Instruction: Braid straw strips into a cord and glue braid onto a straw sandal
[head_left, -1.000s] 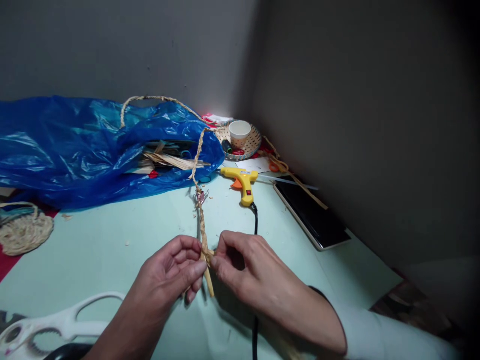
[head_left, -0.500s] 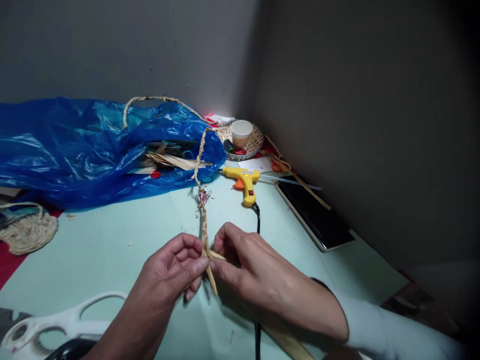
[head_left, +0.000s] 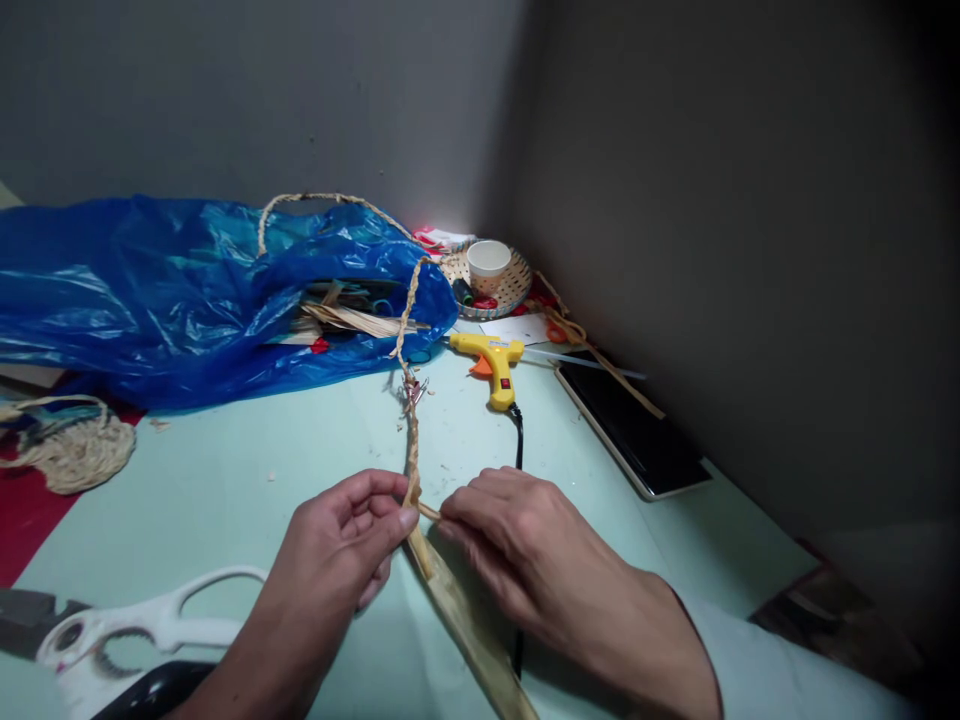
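Observation:
A long braided straw cord (head_left: 411, 440) runs from the blue plastic bag (head_left: 172, 290) down the pale green table to my hands. My left hand (head_left: 352, 535) pinches the near end of the braid between thumb and forefinger. My right hand (head_left: 525, 555) is closed on a thin loose strand at the same spot, just right of the left fingertips. A flat, wide straw strip (head_left: 469, 625) lies from the braid's end toward me, under my right hand.
A yellow glue gun (head_left: 491, 362) with a black cable lies behind my hands. A dark tablet (head_left: 630, 420) sits at the right, by the wall. A woven tray with a white cup (head_left: 489, 265) stands in the corner. White scissors (head_left: 142, 630) lie near left; a coiled straw mat (head_left: 75, 455) lies far left.
My right hand has drawn a strand out to the right and dropped lower. A wide flat straw strip now shows stretching toward me. The view has shifted slightly left.

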